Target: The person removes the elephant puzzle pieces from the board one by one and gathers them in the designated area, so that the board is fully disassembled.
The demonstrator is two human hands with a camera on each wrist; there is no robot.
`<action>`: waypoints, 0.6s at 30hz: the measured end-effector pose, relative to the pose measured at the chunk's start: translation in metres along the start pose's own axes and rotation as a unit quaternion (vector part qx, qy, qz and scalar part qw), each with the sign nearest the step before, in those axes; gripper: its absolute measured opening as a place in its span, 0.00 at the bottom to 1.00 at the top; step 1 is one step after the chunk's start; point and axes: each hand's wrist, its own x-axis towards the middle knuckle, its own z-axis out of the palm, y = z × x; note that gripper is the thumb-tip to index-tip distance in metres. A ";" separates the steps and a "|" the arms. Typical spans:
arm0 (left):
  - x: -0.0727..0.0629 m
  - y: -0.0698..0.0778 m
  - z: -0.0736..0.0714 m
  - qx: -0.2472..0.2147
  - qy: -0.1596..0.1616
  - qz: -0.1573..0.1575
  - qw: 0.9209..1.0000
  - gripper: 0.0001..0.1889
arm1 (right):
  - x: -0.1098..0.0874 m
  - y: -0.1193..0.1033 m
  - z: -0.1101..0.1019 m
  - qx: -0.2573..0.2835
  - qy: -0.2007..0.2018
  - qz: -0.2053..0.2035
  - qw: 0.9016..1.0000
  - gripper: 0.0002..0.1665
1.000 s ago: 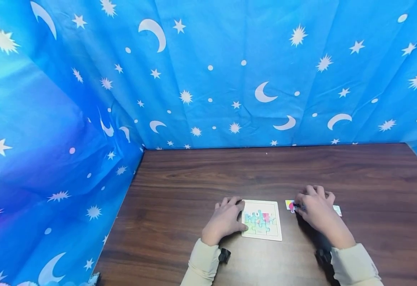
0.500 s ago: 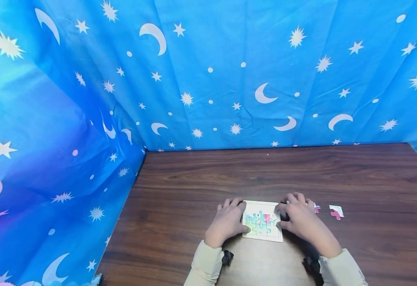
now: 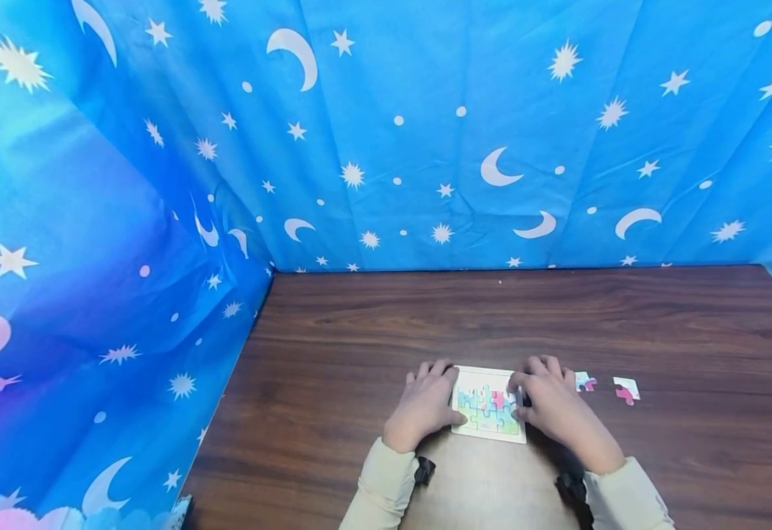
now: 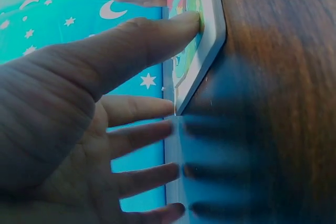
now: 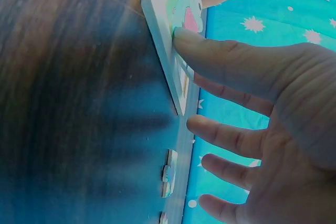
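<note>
A square jigsaw board (image 3: 490, 436) with a pale frame lies on the table, coloured pieces fitted over its lower part. At its left side rests my left hand (image 3: 422, 406), thumb (image 4: 181, 27) on the board's face and the other fingers fairly straight along the edge. My right hand (image 3: 554, 403) works at the opposite side. Its thumb (image 5: 197, 45) and index finger come together over the board's right part, with the thin edge of a puzzle piece (image 5: 185, 68) showing between them, mostly hidden.
Two loose puzzle pieces lie right of the board: a blue and pink one (image 3: 584, 381) close to my right hand, and a white and pink one (image 3: 626, 391) farther out. A blue curtain (image 3: 425, 147) with moons and stars rises behind the wooden table (image 3: 372, 316).
My right hand has moved left from the loose pieces to the board's right side; the yellow and pink piece no longer shows on the table. The left hand has stayed at the board.
</note>
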 end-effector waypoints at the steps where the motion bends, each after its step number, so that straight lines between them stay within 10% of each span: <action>1: 0.001 0.001 0.000 0.002 0.002 0.008 1.000 0.37 | 0.000 0.000 0.000 0.000 0.001 0.000 1.000 0.15; 7: 0.001 0.006 -0.002 0.016 -0.021 0.089 0.996 0.28 | 0.000 0.001 0.000 0.008 -0.002 0.004 1.000 0.16; 18: 0.001 0.010 -0.003 0.011 -0.052 0.095 0.994 0.25 | -0.002 0.001 0.002 0.001 0.034 -0.028 0.999 0.13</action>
